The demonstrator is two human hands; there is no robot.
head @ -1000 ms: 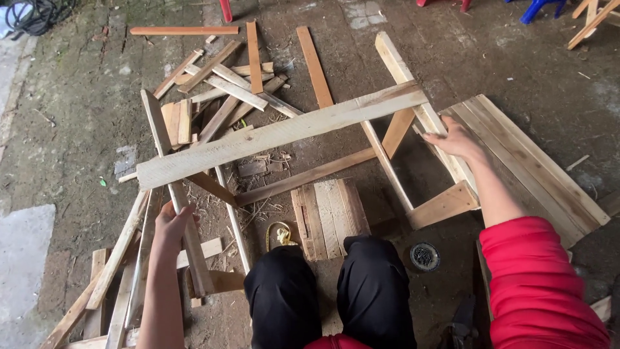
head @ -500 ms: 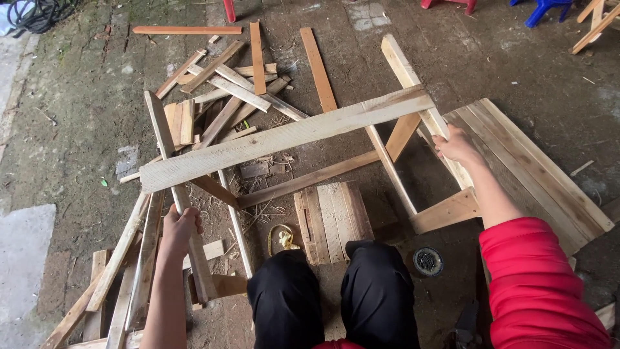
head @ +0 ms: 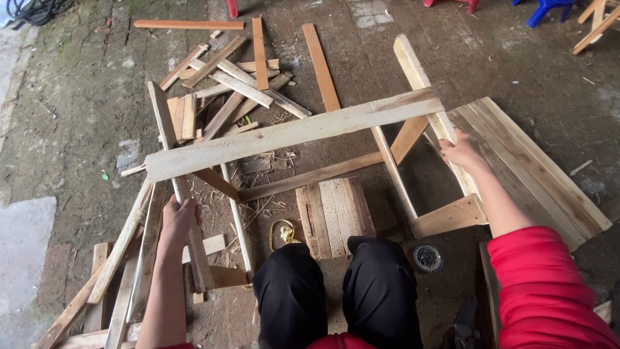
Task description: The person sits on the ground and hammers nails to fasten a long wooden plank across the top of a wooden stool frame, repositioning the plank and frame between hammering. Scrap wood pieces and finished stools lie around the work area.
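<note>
My left hand [head: 179, 216] and right hand [head: 460, 150] have fingers clamped on the legs of a rough, pale wooden frame [head: 294, 134] at mid-frame.

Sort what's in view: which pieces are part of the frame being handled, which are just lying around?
In hand:
left hand gripping left leg
right hand on right leg
top plank across both legs
lower brace

Lying about:
loose slats
orange strip
flat pallet panel
small slatted board
round tin

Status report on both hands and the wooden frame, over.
Left hand gripping left frame leg. Right hand on right leg. Crossboard on top. Loose slats beyond.
</note>
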